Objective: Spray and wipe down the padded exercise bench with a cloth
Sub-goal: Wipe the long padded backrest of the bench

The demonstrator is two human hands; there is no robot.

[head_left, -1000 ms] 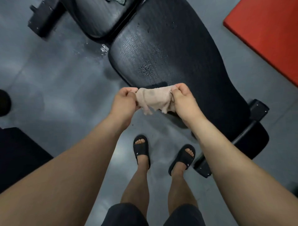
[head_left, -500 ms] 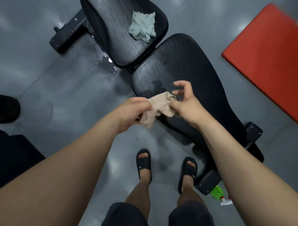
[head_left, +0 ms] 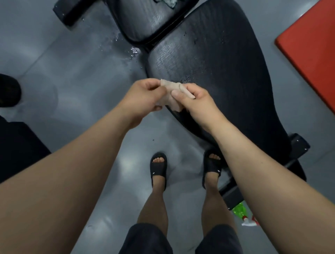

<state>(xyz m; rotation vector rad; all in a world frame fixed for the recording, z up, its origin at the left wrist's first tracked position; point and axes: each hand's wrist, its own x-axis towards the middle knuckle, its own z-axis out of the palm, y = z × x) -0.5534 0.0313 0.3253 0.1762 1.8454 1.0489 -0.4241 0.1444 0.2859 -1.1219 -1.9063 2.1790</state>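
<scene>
The black padded bench [head_left: 217, 68] runs from the upper middle to the right, its long pad showing wet droplets near my hands. A shorter second pad [head_left: 145, 20] lies above it. I hold a small beige cloth [head_left: 171, 98] bunched between both hands, just over the near left edge of the long pad. My left hand [head_left: 143, 96] pinches its left corner. My right hand [head_left: 195, 98] grips its right side with thumb on top. A green spray bottle [head_left: 242, 213] lies on the floor at the lower right, partly hidden by my right forearm.
A pale green cloth [head_left: 168, 2] peeks in at the top edge on the short pad. Water is spattered on the grey floor [head_left: 72, 72] near the pad gap. A red mat [head_left: 311, 45] lies at right. My sandalled feet stand beside the bench foot [head_left: 297, 145].
My hands have drawn closer together and the cloth is more bunched. My right hand, with fingers spread half a second ago, has closed on the cloth. The view shifted down again.
</scene>
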